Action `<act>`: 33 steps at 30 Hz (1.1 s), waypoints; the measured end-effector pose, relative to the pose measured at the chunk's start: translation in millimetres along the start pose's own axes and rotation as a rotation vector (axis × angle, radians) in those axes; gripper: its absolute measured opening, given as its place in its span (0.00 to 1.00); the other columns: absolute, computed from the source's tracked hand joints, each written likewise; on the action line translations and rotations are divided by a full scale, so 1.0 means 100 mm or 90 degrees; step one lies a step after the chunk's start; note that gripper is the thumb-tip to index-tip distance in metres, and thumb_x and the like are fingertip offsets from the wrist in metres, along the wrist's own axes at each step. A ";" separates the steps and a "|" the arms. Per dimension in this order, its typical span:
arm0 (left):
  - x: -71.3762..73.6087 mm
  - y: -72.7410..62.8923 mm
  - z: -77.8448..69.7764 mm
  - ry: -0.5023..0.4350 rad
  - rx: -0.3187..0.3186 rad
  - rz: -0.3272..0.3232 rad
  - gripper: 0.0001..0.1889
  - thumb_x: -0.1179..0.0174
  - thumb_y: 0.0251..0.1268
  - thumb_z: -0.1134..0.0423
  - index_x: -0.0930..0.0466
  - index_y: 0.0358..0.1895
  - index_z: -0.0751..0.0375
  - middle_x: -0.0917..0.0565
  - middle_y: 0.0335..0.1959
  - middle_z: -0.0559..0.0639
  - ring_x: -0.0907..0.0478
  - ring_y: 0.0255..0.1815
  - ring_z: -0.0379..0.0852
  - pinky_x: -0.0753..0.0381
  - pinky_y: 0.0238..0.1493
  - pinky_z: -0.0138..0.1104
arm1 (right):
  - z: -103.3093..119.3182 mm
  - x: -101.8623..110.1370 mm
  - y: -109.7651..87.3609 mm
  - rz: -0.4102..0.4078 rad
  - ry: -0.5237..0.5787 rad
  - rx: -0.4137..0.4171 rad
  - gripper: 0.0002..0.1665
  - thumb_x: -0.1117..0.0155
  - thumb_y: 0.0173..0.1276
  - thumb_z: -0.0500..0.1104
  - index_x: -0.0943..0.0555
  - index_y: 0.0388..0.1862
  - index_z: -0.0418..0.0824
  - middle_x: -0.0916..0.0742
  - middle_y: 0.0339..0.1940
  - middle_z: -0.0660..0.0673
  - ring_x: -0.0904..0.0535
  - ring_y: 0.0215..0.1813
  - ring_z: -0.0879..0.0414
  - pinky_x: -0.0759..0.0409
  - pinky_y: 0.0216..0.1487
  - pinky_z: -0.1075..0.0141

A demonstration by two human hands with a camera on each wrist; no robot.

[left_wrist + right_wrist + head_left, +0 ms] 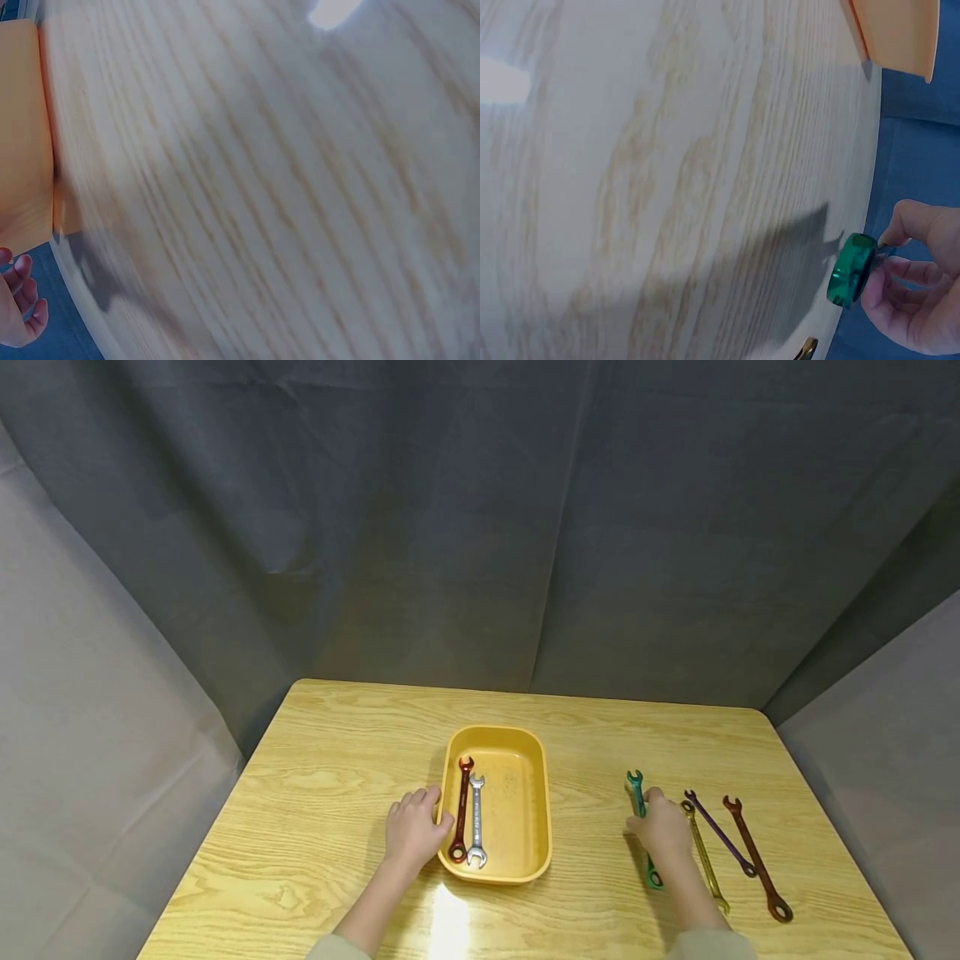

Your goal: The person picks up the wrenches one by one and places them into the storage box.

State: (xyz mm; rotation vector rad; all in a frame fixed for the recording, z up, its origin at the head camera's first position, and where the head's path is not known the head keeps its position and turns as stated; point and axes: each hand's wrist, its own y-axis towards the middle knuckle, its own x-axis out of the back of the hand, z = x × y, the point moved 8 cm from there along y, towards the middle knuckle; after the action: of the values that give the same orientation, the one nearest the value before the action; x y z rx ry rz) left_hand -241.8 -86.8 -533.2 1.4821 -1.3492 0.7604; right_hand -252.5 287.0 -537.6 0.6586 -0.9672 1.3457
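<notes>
My left hand holds the left rim of a yellow plastic tray, its thumb over the edge. Inside the tray, along its left side, lie a red wrench and a silver wrench. To the right, my right hand pinches a green wrench around its middle. In the right wrist view the green wrench's ring end points toward the camera, with thumb and fingers on the shaft behind it.
Right of my right hand, a yellow-gold wrench, a purple wrench and a brownish-red wrench lie on the wooden table. A dark grey curtain hangs behind the table.
</notes>
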 end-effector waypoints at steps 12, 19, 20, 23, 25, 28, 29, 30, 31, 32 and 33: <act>-0.01 0.00 0.00 0.010 0.003 0.004 0.19 0.46 0.55 0.52 0.25 0.50 0.53 0.19 0.40 0.52 0.25 0.38 0.49 0.30 0.38 0.40 | 0.27 -0.03 -0.02 -0.017 0.019 0.029 0.31 0.37 0.56 0.39 0.34 0.54 0.24 0.24 0.16 0.42 0.32 0.14 0.56 0.37 0.14 0.68; -0.02 0.00 0.01 0.013 0.005 0.010 0.20 0.47 0.56 0.51 0.25 0.52 0.54 0.19 0.42 0.53 0.25 0.40 0.50 0.29 0.40 0.41 | 0.42 -0.03 -0.03 -0.028 0.029 0.051 0.30 0.37 0.55 0.38 0.33 0.54 0.24 0.25 0.14 0.44 0.35 0.12 0.58 0.39 0.14 0.69; -0.02 0.00 0.01 0.013 0.007 0.010 0.21 0.47 0.56 0.51 0.25 0.52 0.54 0.20 0.42 0.53 0.25 0.41 0.50 0.29 0.41 0.42 | 0.44 -0.04 -0.02 -0.027 0.030 0.053 0.30 0.37 0.55 0.37 0.33 0.54 0.24 0.25 0.14 0.44 0.35 0.12 0.58 0.39 0.14 0.69; -0.03 0.00 0.01 0.013 0.008 0.010 0.21 0.47 0.56 0.51 0.25 0.52 0.54 0.20 0.43 0.54 0.25 0.41 0.51 0.29 0.41 0.42 | 0.49 -0.05 -0.02 -0.024 0.033 0.054 0.29 0.37 0.55 0.37 0.33 0.54 0.25 0.24 0.16 0.44 0.34 0.13 0.57 0.37 0.13 0.69; -0.03 -0.01 0.01 0.012 0.007 0.009 0.21 0.46 0.56 0.51 0.25 0.52 0.54 0.19 0.42 0.54 0.25 0.41 0.51 0.29 0.41 0.42 | 0.52 -0.05 -0.02 -0.022 0.033 0.050 0.30 0.37 0.55 0.38 0.33 0.54 0.25 0.23 0.17 0.43 0.33 0.14 0.57 0.37 0.14 0.69; -0.02 -0.01 0.01 0.009 0.007 0.006 0.21 0.46 0.56 0.52 0.25 0.52 0.54 0.19 0.42 0.54 0.25 0.40 0.51 0.29 0.40 0.42 | 0.57 -0.05 -0.02 -0.022 0.032 0.048 0.30 0.36 0.54 0.38 0.32 0.54 0.26 0.23 0.18 0.43 0.33 0.14 0.56 0.37 0.14 0.68; -0.02 -0.01 0.01 0.008 0.008 0.006 0.21 0.46 0.55 0.52 0.25 0.52 0.54 0.19 0.42 0.54 0.25 0.40 0.51 0.29 0.40 0.42 | 0.58 -0.05 -0.03 -0.025 0.030 0.049 0.30 0.36 0.54 0.38 0.32 0.53 0.26 0.23 0.18 0.43 0.33 0.15 0.56 0.37 0.15 0.68; -0.02 -0.01 0.01 0.007 0.006 0.005 0.21 0.46 0.55 0.52 0.25 0.52 0.55 0.19 0.42 0.54 0.25 0.40 0.51 0.29 0.40 0.42 | 0.60 -0.05 -0.03 -0.028 0.029 0.052 0.30 0.36 0.54 0.38 0.32 0.53 0.26 0.23 0.18 0.43 0.33 0.14 0.57 0.36 0.14 0.68; -0.02 -0.01 0.01 0.007 0.007 0.005 0.21 0.46 0.55 0.52 0.25 0.52 0.55 0.19 0.42 0.54 0.25 0.40 0.51 0.29 0.40 0.42 | 0.63 -0.05 -0.03 -0.029 0.031 0.055 0.30 0.36 0.54 0.38 0.32 0.53 0.25 0.23 0.17 0.43 0.32 0.14 0.57 0.36 0.14 0.68; -0.02 -0.01 0.01 0.007 0.007 0.005 0.21 0.46 0.55 0.52 0.25 0.52 0.55 0.19 0.41 0.54 0.25 0.40 0.51 0.29 0.40 0.42 | 0.65 -0.05 -0.03 -0.032 0.030 0.059 0.29 0.36 0.53 0.38 0.32 0.53 0.25 0.23 0.17 0.43 0.32 0.14 0.57 0.36 0.14 0.69; -0.02 -0.01 0.01 0.006 0.006 0.004 0.21 0.46 0.55 0.52 0.25 0.51 0.55 0.19 0.41 0.54 0.25 0.40 0.51 0.29 0.40 0.42 | 0.67 -0.05 -0.03 -0.035 0.030 0.063 0.29 0.36 0.53 0.37 0.31 0.52 0.25 0.23 0.17 0.44 0.32 0.14 0.57 0.36 0.14 0.69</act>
State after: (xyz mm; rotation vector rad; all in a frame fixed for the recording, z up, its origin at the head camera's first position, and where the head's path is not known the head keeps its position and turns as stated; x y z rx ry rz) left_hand -241.7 -86.9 -535.3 1.4804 -1.3453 0.7792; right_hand -262.0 227.0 -509.4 0.7195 -0.8430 1.3604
